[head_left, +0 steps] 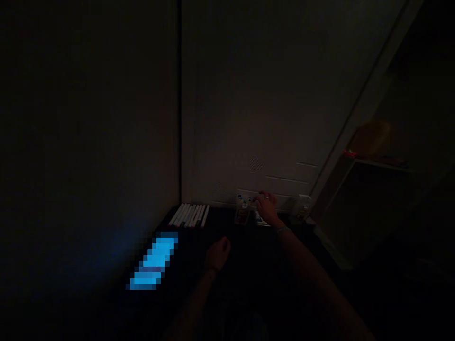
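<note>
In the gloom my right hand lies over small pots at the table's far edge, and I cannot tell whether it grips one. My left hand is curled into a loose fist at mid-table. White markers line the far-left corner.

markers on table, at wall | screen before-left of markers | left hand before-right of markers | right hand on pots, right of markers | jar farther right of markers
</note>
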Demonstrator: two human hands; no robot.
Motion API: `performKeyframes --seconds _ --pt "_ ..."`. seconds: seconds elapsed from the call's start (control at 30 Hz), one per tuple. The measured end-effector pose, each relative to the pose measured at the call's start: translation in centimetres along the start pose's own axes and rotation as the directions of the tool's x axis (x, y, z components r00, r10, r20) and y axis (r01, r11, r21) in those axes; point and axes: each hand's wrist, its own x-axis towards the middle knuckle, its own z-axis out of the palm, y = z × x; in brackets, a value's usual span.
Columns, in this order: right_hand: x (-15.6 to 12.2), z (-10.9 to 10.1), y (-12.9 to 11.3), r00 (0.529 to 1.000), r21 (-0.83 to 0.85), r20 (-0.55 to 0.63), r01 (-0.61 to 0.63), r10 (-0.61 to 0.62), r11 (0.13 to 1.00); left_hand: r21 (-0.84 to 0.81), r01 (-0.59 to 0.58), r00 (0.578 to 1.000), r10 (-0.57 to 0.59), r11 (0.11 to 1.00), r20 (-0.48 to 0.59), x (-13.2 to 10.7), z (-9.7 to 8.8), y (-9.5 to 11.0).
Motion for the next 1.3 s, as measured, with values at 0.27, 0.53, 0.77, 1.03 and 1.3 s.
performKeyframes --seconds 0.27,0.53,0.77,1.03,1.3 --pt "0.6 -0.2 -1.7 0.999 0.002 0.014 0.03 -0.03 1.0 -0.019 0.015 1.0 -0.015 1.0 0.001 0.0 -0.1 0.1" --pt "1.0 -0.7 -3.7 0.993 -0.029 0.092 0.072 -0.069 0.997 -0.041 0.007 1.0 -0.008 0.999 -0.016 -0.1 0.1 0.1" --pt "1.7 -0.1 -4.3 0.996 -0.042 0.071 0.049 -0.046 0.998 -0.033 0.004 1.0 -0.005 0.999 -0.022 -0.1 0.0 0.1" --pt "2.3 0.6 -4.1 0.997 -0.082 0.073 0.039 -0.033 0.996 -0.059 -0.003 1.0 0.001 0.998 -0.025 -0.2 0.0 0.0" --pt "2.9 1.0 -5.8 0.999 -0.059 0.022 -0.026 0.028 0.998 -0.158 0.031 0.998 -0.039 0.987 -0.047 -0.1 0.2 0.1"
